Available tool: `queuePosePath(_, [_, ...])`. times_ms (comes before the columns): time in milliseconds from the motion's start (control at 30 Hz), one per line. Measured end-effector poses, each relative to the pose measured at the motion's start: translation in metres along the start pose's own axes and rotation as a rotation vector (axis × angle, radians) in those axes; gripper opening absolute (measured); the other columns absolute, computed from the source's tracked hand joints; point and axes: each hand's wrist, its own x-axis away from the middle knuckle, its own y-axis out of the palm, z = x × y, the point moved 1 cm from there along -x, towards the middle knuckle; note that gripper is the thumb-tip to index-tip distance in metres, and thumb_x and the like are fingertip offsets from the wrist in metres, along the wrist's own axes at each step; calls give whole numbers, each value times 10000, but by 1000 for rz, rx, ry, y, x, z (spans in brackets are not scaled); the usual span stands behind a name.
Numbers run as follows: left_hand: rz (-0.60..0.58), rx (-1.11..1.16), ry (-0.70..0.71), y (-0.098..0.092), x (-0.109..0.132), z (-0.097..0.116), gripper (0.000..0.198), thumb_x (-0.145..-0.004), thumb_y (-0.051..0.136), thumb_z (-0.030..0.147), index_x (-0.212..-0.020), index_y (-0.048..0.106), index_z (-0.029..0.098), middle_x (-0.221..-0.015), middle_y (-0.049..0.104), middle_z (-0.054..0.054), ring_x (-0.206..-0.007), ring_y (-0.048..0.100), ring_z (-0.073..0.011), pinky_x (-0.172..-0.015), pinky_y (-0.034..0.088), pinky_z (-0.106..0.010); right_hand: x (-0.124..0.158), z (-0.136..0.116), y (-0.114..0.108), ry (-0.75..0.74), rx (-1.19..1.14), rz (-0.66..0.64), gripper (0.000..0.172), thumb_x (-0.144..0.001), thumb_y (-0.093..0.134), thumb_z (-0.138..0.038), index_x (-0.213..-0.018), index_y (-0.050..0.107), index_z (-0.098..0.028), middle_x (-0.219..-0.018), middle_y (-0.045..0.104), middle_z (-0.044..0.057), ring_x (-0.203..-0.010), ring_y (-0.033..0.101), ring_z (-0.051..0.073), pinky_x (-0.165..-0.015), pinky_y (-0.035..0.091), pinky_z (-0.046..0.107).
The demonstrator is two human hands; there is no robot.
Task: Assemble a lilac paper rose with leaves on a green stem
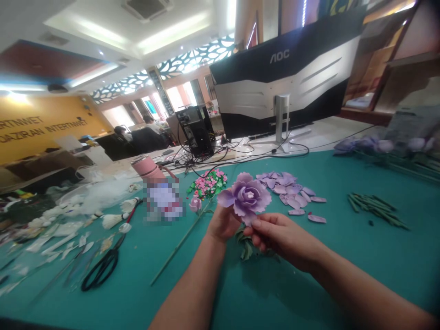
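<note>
A purple artificial flower (248, 195) with ruffled petals and a pale centre is held up over the green mat. My left hand (223, 222) is closed behind and beneath the bloom, its fingers partly hidden by the petals. With thumb and fingers, my right hand (275, 233) pinches the edge of a lower petal. Loose purple petals (292, 190) lie in a pile just beyond. Under my hands, some green leaves (246, 250) rest on the mat. To the left lies a green stem (178, 247) with a small pinkish bud (195, 204) at its top.
Black-handled scissors (101, 270), shuttlecocks (114, 221) and white scraps cover the left side. A pink tumbler (147, 168) stands behind a blurred patch. Small pink flowers (208, 182) sit mid-table, green stem pieces (376, 208) at right. A monitor (247, 98) and cables stand behind the green mat (343, 270).
</note>
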Motion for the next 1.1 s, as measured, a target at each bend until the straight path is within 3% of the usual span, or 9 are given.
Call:
queuePosePath(200, [27,52,123,-1,1,7,600,-551,879,501,-1043,675,222,-1014,701,-48,-1038,639,-245,-764,523,-285,1,1,-5,1,61,-40,384,-830,689,-526,-902,718,-150,-739,651,23,-613,559,85,-590,424,227])
queuePosePath(300, [37,71,173,-9,1,13,558,-552,884,483,-1001,674,225,-1048,691,-44,-995,650,-216,-733,517,-262,-4,3,-16,-14,73,5,378,-852,658,-527,-921,715,-160,-753,639,13,-614,545,84,-593,425,233])
queuePosePath(467, [69,40,228,-26,-4,19,574,-538,904,447,-983,664,174,-901,675,-44,-813,651,-172,-669,501,-249,-14,5,-36,-44,9,164,380,-771,730,-538,-893,711,-178,-726,605,5,-598,526,100,-568,427,252])
queuePosePath(567, [90,6,276,-32,-7,18,454,-565,901,340,-895,649,156,-738,626,2,-649,585,-116,-618,477,-232,-13,-1,-41,-124,46,311,388,-727,766,-535,-870,711,-179,-717,605,10,-600,523,109,-561,419,257])
queuePosePath(667, [87,-27,296,-32,-8,17,377,-590,875,274,-853,632,158,-692,607,17,-594,549,-97,-592,461,-224,-5,-17,-40,-270,168,457,397,-717,768,-545,-864,716,-181,-724,618,27,-633,536,132,-588,442,280])
queuePosePath(767, [37,-15,222,-27,-6,16,381,-568,862,222,-869,636,159,-726,628,4,-607,571,-103,-582,452,-217,4,-43,-34,-411,437,528,368,-758,728,-540,-908,734,-203,-808,668,53,-728,581,177,-665,474,317])
queuePosePath(900, [-97,-37,17,-17,-1,12,343,-586,834,174,-864,636,151,-714,629,-3,-594,590,-109,-593,454,-224,2,-83,-19,-518,796,441,276,-806,683,-476,-912,764,-235,-933,716,56,-856,625,212,-760,481,338])
queuePosePath(1100, [-230,-55,-138,-4,2,1,337,-593,804,121,-895,657,153,-719,643,-11,-603,605,-128,-610,450,-250,-19,-112,-2,-319,970,135,177,-785,713,-395,-826,796,-245,-865,746,46,-823,648,220,-712,502,323])
